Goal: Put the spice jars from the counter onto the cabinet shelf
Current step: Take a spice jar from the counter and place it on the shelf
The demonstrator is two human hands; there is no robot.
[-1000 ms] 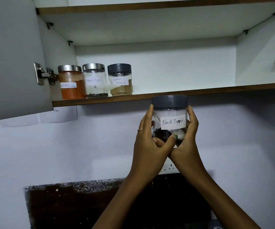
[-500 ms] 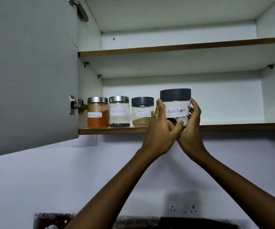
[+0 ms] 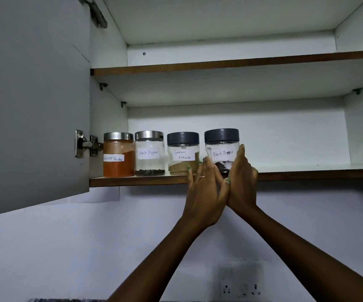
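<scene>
Open cabinet door (image 3: 32,101) swung wide on the left, hinge (image 3: 84,143) showing, and that is what gives the reach. Along the lower shelf (image 3: 307,173) a row is building from the left wall: red chilli powder jar (image 3: 118,158), steel-lidded black pepper jar (image 3: 149,153), then the Garam Masala jar (image 3: 183,153), all upright, labels out, close side by side. I'd say that is so each can be read at a glance.

Next in line, the grey-lidded Black Pepper jar (image 3: 222,149), just beside the Garam Masala jar, at the shelf's front edge. Its base is hidden behind the hands, so whether it is fully set down I cannot tell. The left hand (image 3: 204,192) has fingers spread, tips against the jar's lower left; the right hand (image 3: 241,184) cups the right side, fingers together along the glass. Both arms are stretched upward.

Rightward the shelf is white board with a brown edge, and bare. The upper shelf (image 3: 219,64) shows nothing on it. Below, a pale wall and a socket (image 3: 240,288).
</scene>
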